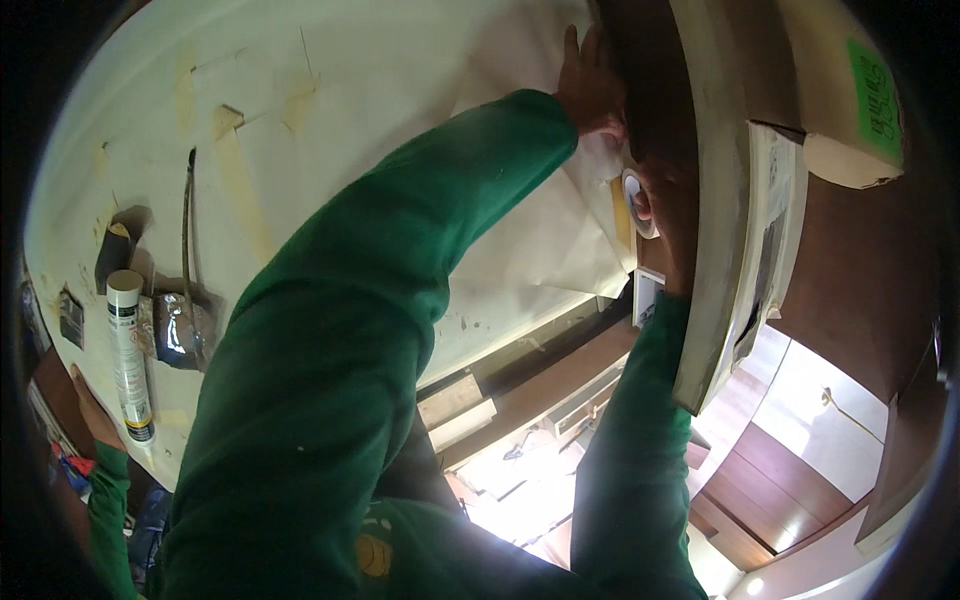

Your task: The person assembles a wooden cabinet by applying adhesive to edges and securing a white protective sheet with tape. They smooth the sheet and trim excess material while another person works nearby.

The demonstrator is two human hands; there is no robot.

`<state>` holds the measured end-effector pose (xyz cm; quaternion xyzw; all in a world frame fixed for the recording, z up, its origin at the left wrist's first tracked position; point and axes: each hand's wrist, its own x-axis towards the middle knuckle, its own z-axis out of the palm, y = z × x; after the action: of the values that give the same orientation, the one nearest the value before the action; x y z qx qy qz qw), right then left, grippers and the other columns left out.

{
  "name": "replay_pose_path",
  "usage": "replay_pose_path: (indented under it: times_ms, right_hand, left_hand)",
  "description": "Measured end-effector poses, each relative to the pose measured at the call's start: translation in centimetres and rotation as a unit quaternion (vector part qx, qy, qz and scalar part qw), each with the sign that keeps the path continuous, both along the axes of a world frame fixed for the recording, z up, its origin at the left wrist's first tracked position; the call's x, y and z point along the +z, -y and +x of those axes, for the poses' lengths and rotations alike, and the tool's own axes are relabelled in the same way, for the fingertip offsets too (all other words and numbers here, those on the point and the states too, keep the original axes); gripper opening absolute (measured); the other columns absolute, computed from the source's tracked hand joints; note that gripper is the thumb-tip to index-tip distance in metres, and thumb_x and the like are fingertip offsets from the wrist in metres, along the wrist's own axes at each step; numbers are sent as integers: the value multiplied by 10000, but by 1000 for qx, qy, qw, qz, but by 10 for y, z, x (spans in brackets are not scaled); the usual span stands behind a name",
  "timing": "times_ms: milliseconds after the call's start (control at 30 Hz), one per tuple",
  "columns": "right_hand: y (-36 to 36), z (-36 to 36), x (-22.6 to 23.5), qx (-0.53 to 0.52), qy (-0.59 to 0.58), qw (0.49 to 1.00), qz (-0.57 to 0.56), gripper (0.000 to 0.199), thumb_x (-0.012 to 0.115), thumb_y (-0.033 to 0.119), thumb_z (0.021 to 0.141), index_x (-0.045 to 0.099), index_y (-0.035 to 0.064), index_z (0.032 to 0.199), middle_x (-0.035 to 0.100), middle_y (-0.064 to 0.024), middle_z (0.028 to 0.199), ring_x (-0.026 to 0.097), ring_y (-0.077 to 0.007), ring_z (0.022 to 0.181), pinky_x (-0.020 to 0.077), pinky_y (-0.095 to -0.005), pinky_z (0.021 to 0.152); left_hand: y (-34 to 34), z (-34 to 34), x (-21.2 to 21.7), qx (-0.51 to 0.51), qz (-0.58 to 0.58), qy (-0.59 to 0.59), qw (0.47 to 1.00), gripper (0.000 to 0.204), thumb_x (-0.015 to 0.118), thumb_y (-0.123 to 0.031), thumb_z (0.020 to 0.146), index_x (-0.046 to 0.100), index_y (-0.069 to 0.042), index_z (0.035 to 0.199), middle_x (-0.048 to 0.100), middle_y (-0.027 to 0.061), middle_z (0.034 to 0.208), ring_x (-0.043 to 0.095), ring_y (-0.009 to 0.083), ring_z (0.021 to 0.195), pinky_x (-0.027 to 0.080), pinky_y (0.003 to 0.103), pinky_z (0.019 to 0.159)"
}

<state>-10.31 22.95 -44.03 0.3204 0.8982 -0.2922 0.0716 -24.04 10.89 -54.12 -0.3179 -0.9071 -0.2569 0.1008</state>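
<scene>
My left hand (592,92) lies at the far end of a cream paper sheet (380,90), beside a dark brown panel (648,80). Its visible fingers are stretched out against the sheet. Closer to me, my right hand (672,215) is closed round a roll of tape (638,203), with a finger in the ring. The roll sits by the sheet's right edge, where a yellowish strip (622,215) shows. Both my arms wear green sleeves. Part of my right hand's fingers is hidden behind the roll.
On the sheet's left stand a white spray can (128,350), a wrapped dark container (180,330) with a thin stick (188,210), and a dark roll (115,255). A co-worker's hand (95,410) rests at the left edge. A pale board (725,200) and a cardboard box (840,90) are at right.
</scene>
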Motion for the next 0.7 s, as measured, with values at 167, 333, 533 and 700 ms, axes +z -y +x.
replay_pose_path:
  times_ms: [167, 333, 533, 700]
  right_hand:
    - [-27, 10, -21, -56, 111, 990, 66, 232, 701, 286, 907, 743, 61, 942, 652, -52, 657, 590, -118, 503, 490, -254, 476]
    - [-40, 13, -26, -50, 185, 978, 83, 271, 687, 328, 925, 729, 62, 956, 664, -55, 655, 596, -121, 491, 486, -269, 471]
    - [-53, 10, -35, -20, 162, 986, 35, 314, 677, 356, 925, 710, 50, 985, 658, -53, 665, 601, -123, 505, 473, -292, 479]
    - [-43, -3, -44, 64, 100, 989, 85, 273, 671, 310, 933, 716, 50, 1004, 660, -65, 683, 613, -142, 534, 483, -306, 505]
  left_hand:
    - [3, -4, 18, -45, -28, 56, 997, 800, 763, -681, 679, 695, -194, 1311, 390, 244, 1563, 168, 457, 1499, 100, 730, 1155]
    - [10, -4, 18, -46, -23, 67, 996, 806, 769, -684, 671, 695, -195, 1307, 393, 230, 1559, 205, 441, 1486, 115, 688, 1179]
    - [4, 16, 5, 23, 70, 18, 997, 927, 820, -644, 633, 647, -80, 1348, 431, 220, 1517, 271, 427, 1453, 146, 656, 1189]
    - [5, 60, 13, 0, 64, 49, 997, 1063, 827, -633, 630, 529, -30, 1452, 399, 222, 1531, 281, 424, 1453, 147, 630, 1203]
